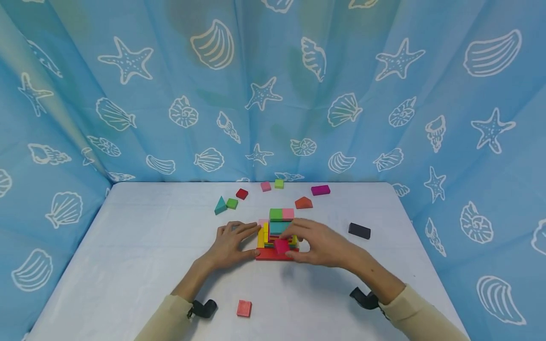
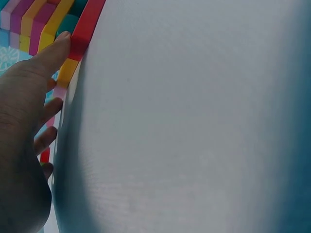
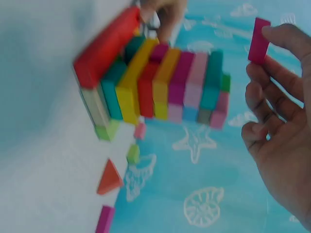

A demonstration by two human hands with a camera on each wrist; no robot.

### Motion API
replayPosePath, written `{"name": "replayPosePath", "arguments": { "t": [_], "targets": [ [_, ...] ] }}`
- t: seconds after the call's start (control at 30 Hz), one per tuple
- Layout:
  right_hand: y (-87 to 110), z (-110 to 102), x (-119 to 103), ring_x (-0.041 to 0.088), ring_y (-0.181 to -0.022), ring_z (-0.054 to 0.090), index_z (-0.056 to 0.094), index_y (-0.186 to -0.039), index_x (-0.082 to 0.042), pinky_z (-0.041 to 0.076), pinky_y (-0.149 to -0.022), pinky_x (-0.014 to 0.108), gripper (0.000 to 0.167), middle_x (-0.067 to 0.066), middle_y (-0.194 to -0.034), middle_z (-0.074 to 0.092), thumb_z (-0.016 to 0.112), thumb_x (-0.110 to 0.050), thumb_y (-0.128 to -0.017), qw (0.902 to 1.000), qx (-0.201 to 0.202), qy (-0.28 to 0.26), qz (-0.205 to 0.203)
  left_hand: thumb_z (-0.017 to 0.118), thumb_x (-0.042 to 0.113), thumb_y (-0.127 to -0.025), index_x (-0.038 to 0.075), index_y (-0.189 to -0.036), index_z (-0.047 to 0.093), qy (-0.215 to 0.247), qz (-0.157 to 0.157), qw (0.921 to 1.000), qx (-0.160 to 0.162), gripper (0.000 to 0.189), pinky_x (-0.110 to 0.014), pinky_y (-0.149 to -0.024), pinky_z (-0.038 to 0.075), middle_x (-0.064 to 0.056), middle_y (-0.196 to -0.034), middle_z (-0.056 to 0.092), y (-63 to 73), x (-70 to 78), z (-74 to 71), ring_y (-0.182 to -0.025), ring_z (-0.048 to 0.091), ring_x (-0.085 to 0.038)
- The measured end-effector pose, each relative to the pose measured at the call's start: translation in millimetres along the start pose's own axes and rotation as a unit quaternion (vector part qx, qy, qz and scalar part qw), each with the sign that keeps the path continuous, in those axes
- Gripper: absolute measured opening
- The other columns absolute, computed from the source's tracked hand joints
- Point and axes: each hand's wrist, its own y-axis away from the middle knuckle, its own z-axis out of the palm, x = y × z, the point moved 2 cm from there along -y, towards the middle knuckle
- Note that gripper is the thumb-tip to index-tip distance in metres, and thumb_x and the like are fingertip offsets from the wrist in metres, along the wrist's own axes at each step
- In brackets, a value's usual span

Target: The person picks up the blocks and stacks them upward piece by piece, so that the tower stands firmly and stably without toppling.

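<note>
My right hand [image 1: 322, 242] pinches a magenta block [image 3: 259, 41] between thumb and fingers. In the right wrist view the block is apart from the stack; in the head view it overlaps the stack's front. Layers of yellow, red, purple, pink and teal blocks form this stack [image 3: 146, 92]. A green block [image 1: 276, 215] and a pink block [image 1: 288, 215] sit side by side on top. Along its front at the bottom lies a long red block [image 1: 270, 255]. With fingers extended, my left hand [image 1: 230, 244] rests at the stack's left side, its thumb touching the red block's end.
Behind the stack lie a teal triangle [image 1: 220, 206], an orange-red block [image 1: 304, 203], a purple block [image 1: 321, 190] and several small cubes. A black block [image 1: 359, 231] lies to the right, a salmon square block [image 1: 244, 308] in front. A blue curtain [image 1: 264, 128] hangs behind the white table [image 1: 141, 265].
</note>
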Motion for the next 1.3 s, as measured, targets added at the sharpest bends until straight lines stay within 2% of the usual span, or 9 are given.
{"name": "replayPosePath", "arguments": {
  "t": [0.1, 0.23, 0.4, 0.57, 0.8, 1.13, 1.3],
  "targets": [
    [-3.0, -11, 9, 0.009, -0.113, 0.059, 0.066, -0.122, -0.028, 0.056, -0.087, 0.029, 0.045, -0.011, -0.120, 0.062, 0.084, -0.037, -0.081, 0.9983, 0.028, 0.041, 0.030, 0.069, 0.059, -0.087, 0.030, -0.154, 0.042, 0.002, 0.003, 1.0000, 0.003, 0.078, -0.055, -0.108, 0.029, 0.004, -0.156, 0.044, -0.4, -0.9, 0.0, -0.140, 0.034, -0.028],
    [-5.6, -12, 17, 0.012, -0.117, 0.058, 0.067, -0.121, -0.028, 0.056, -0.090, 0.034, 0.046, -0.010, -0.121, 0.063, 0.084, -0.038, -0.080, 0.9956, 0.027, 0.067, 0.060, 0.070, 0.058, -0.087, 0.030, -0.154, 0.042, 0.007, 0.011, 0.9999, 0.005, 0.078, -0.055, -0.107, 0.029, 0.004, -0.157, 0.044, -0.2, -1.7, 0.0, -0.141, 0.034, -0.028],
    [-6.1, -10, 22, 0.016, -0.117, 0.059, 0.066, -0.122, -0.026, 0.056, -0.091, 0.039, 0.049, -0.007, -0.119, 0.064, 0.086, -0.035, -0.078, 0.9940, 0.038, 0.061, 0.083, 0.068, 0.060, -0.087, 0.031, -0.154, 0.042, 0.007, 0.015, 0.9998, 0.006, 0.078, -0.055, -0.107, 0.029, 0.004, -0.157, 0.044, 0.2, -2.3, 0.8, -0.141, 0.034, -0.028],
    [-8.9, -10, 25, 0.013, -0.106, 0.060, 0.064, -0.119, -0.025, 0.056, -0.086, 0.036, 0.051, -0.008, -0.110, 0.064, 0.089, -0.032, -0.075, 0.9918, 0.058, 0.063, 0.095, 0.068, 0.061, -0.087, 0.031, -0.154, 0.042, 0.001, 0.012, 0.9999, 0.008, 0.078, -0.055, -0.107, 0.029, 0.005, -0.157, 0.044, -0.3, -3.3, 2.3, -0.141, 0.034, -0.027],
    [-13.1, -8, 25, 0.012, -0.097, 0.058, 0.064, -0.117, -0.024, 0.056, -0.080, 0.033, 0.048, -0.005, -0.102, 0.064, 0.089, -0.032, -0.076, 0.9907, 0.051, 0.049, 0.116, 0.068, 0.061, -0.086, 0.032, -0.154, 0.042, -0.002, 0.011, 0.9999, 0.011, 0.078, -0.054, -0.107, 0.030, 0.005, -0.156, 0.045, -0.2, -2.3, 2.1, -0.141, 0.034, -0.027],
    [-16.7, -6, 22, 0.015, -0.095, 0.059, 0.066, -0.111, -0.022, 0.055, -0.078, 0.033, 0.044, -0.006, -0.097, 0.063, 0.089, -0.031, -0.075, 0.9901, 0.066, 0.049, 0.114, 0.068, 0.061, -0.086, 0.032, -0.154, 0.042, -0.002, 0.012, 0.9999, 0.010, 0.078, -0.054, -0.106, 0.030, 0.005, -0.156, 0.045, -0.9, -2.7, 1.6, -0.140, 0.035, -0.027],
    [-17.9, -4, 21, 0.015, -0.098, 0.060, 0.066, -0.117, -0.023, 0.056, -0.081, 0.035, 0.048, -0.007, -0.100, 0.064, 0.089, -0.032, -0.076, 0.9900, 0.077, 0.063, 0.100, 0.068, 0.061, -0.087, 0.032, -0.154, 0.042, -0.003, 0.011, 0.9999, 0.010, 0.078, -0.054, -0.106, 0.030, 0.005, -0.156, 0.045, -1.0, -3.4, 2.5, -0.140, 0.035, -0.028]
  ]
}}
